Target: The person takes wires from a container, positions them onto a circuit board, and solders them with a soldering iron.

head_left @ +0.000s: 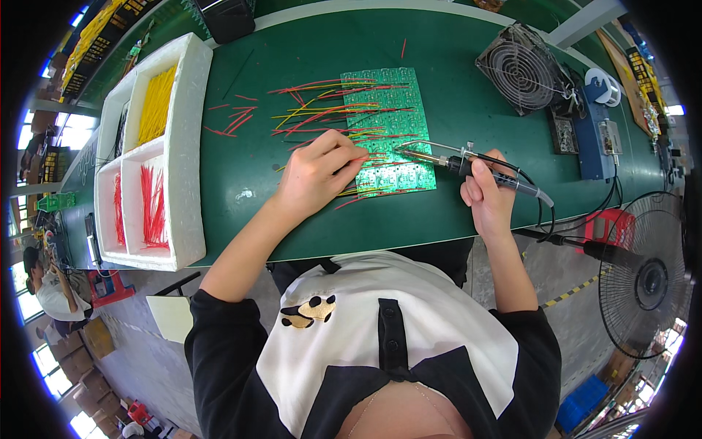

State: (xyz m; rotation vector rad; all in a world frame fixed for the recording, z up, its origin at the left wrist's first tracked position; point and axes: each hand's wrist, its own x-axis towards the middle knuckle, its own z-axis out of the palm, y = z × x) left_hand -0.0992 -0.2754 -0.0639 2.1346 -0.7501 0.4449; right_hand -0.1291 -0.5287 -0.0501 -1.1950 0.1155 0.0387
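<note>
My right hand [488, 192] is closed around the dark handle of a soldering iron [461, 165], which has a thin metal feed tube fixed along it. The iron's tip points left and meets a green panel of small circuit boards [398, 132] near its middle. At the panel's left part my left hand [316, 174] pinches a thin wire, mostly hidden by the fingers. Red, yellow and black wires [322, 111] lie in rows across the panel, their free ends reaching left over the green mat.
A white foam box [191, 146] with yellow and red wires stands at left. Loose red wire pieces [238, 121] lie beside it. At the back right are a square fan [518, 69] and a blue soldering unit [596, 132]. A floor fan [647, 274] stands right of the bench.
</note>
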